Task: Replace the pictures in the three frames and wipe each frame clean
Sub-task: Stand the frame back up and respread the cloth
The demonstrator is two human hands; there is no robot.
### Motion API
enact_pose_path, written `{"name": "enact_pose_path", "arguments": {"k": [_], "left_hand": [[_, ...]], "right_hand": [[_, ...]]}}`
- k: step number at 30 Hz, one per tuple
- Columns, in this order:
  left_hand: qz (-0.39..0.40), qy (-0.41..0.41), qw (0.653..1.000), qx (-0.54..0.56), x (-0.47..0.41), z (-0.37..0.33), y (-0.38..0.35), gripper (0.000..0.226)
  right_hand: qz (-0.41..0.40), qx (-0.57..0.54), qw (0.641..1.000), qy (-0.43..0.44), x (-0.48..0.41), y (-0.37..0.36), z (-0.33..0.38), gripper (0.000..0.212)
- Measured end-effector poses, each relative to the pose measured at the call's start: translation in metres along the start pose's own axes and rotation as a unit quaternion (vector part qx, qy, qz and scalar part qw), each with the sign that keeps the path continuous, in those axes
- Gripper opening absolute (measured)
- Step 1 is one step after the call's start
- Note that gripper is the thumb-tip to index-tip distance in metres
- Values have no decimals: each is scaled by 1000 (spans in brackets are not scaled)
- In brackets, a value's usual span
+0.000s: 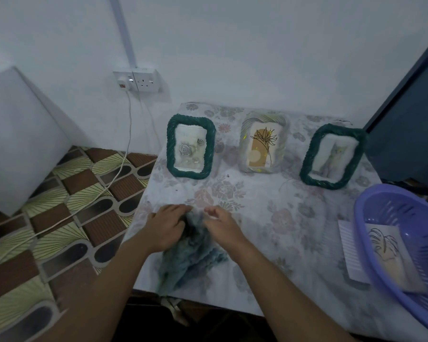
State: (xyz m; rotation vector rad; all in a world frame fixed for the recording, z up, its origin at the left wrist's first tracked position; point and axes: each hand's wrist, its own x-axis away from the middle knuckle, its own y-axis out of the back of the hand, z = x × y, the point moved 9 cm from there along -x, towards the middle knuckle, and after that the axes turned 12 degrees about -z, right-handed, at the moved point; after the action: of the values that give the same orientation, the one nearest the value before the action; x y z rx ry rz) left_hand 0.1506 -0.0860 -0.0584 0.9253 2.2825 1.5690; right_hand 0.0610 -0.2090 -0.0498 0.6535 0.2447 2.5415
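Left hand (pixel 167 225) and right hand (pixel 223 227) grip the cloth (pixel 193 260) on the worktop (pixel 257 218) — rose frame (pixel 190 146), leaf frame (pixel 263 144), cat frame (pixel 331 156) stand filled; loose picture (pixel 386 250) in basket (pixel 410 208) — swapped or wiped, unclear.

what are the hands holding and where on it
The left hand and right hand both grip the blue-grey cloth at its far end.

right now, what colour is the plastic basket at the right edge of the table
Light purple, with slatted walls; the basket shows best in the head view.
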Motion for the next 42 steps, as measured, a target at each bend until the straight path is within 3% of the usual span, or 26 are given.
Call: {"name": "enact_pose_path", "arguments": {"k": [4,7,11,14,18,21,23,27,31,35,39,42], "left_hand": [[-68,24,997,-41,15,-1,3,48],[-158,36,986,28,21,-3,18,26],[-219,12,963,159,34,-25,43,11],[-224,1,939,262,44,-43,62,31],[-224,-27,920,322,56,-76,86,40],[-194,-75,919,336,63,-109,94,42],[-166,-98,923,333,66,-127,95,38],[-179,-131,931,289,69,-155,109,34],[-201,-164,951,169,74,-173,120,28],[-186,-179,960,109,77,-184,115,20],[-215,-197,949,119,79,-189,117,11],[-263,-213,932,131,84,-195,126,16]], "right_hand": [[36,55,998,12,12,-11,-21,42],[22,93,995,37,18,-8,-25,39],[-5,99,992,75,25,8,-18,21],[-58,86,989,107,30,32,-8,14],[-125,77,975,167,39,71,6,17],[-148,79,962,217,49,99,16,32],[-150,73,957,236,57,117,20,44],[-138,43,961,236,69,143,25,41],[-116,52,962,241,79,166,30,45],[-59,30,962,264,89,172,32,31],[-47,13,961,274,96,177,35,29],[-109,47,946,301,100,192,43,23]]}}
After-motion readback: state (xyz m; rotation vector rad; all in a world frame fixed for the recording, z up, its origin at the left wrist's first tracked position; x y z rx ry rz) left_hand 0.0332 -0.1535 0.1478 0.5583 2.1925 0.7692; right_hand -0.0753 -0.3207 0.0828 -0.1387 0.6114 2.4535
